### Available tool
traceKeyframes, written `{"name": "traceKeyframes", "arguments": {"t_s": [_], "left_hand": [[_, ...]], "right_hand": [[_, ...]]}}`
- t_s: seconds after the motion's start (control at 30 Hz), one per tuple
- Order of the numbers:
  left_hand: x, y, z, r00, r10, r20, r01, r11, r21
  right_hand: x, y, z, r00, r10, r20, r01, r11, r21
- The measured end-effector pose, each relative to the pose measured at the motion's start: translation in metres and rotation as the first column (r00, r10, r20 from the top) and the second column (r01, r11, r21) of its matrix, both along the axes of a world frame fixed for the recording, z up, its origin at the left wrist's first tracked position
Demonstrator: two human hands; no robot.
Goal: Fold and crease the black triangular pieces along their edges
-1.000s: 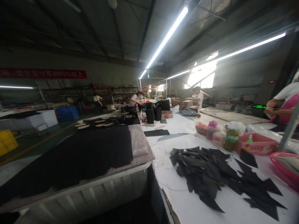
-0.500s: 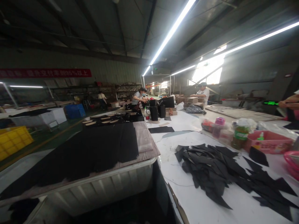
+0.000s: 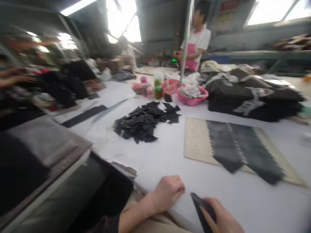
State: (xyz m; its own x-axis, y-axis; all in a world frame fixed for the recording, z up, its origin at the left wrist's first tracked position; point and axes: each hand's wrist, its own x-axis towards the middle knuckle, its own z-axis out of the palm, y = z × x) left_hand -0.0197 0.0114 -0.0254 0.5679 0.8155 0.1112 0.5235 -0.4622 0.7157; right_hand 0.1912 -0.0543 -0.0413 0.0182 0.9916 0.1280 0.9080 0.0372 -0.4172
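Note:
My left hand [image 3: 168,193] is curled closed above the near edge of the white table [image 3: 167,161]. Whatever its fingers hold, if anything, is hidden. To its right, my right hand [image 3: 224,216] grips a flat black cut piece [image 3: 201,209], tilted, with a pointed end toward the left hand. Beyond both hands lies a loose heap of black cut pieces [image 3: 143,121]. Right of the heap, long black strips with zigzag edges [image 3: 225,142] rest on a beige board [image 3: 195,139]. The view is blurred.
A pink basket [image 3: 191,98], a green-labelled bottle [image 3: 157,87] and stacked dark material [image 3: 243,97] stand farther back, near an upright pole [image 3: 186,42]. A bin's rim [image 3: 73,174] borders the left. A person in a pink apron [image 3: 193,51] stands across the table; others work behind.
My view has swung right and down to the table in front of me. Both my hands have come into view, the right one with a black piece. The heap now appears farther left.

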Motion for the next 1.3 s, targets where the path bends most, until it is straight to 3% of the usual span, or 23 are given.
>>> {"name": "traceKeyframes", "arguments": {"t_s": [0.03,0.13,0.33,0.7,1.03,1.3], "left_hand": [[0.002,-0.003,-0.003,1.0,-0.024,0.017,0.025,1.0,-0.003],[0.008,-0.01,-0.012,0.997,-0.068,0.043,0.068,0.998,0.0],[0.018,-0.016,-0.014,0.997,-0.042,-0.06,0.054,0.977,0.204],[0.026,-0.014,-0.015,0.991,-0.026,-0.129,0.059,0.965,0.256],[0.027,-0.014,-0.016,0.998,0.019,-0.064,-0.008,0.983,0.182],[0.029,-0.018,-0.016,0.982,-0.031,-0.186,0.105,0.91,0.401]], "right_hand": [[0.008,-0.009,0.003,0.997,0.07,-0.038,-0.072,0.997,-0.042],[0.013,-0.017,0.014,0.996,0.045,-0.08,-0.051,0.996,-0.075],[0.002,-0.015,0.021,0.994,-0.001,-0.109,-0.006,0.998,-0.062],[0.002,-0.018,0.014,0.991,-0.047,-0.126,0.037,0.996,-0.082],[-0.002,-0.023,0.006,0.988,-0.019,-0.155,0.024,0.999,0.033],[-0.004,-0.023,0.002,0.978,-0.013,-0.21,0.035,0.994,0.101]]}}
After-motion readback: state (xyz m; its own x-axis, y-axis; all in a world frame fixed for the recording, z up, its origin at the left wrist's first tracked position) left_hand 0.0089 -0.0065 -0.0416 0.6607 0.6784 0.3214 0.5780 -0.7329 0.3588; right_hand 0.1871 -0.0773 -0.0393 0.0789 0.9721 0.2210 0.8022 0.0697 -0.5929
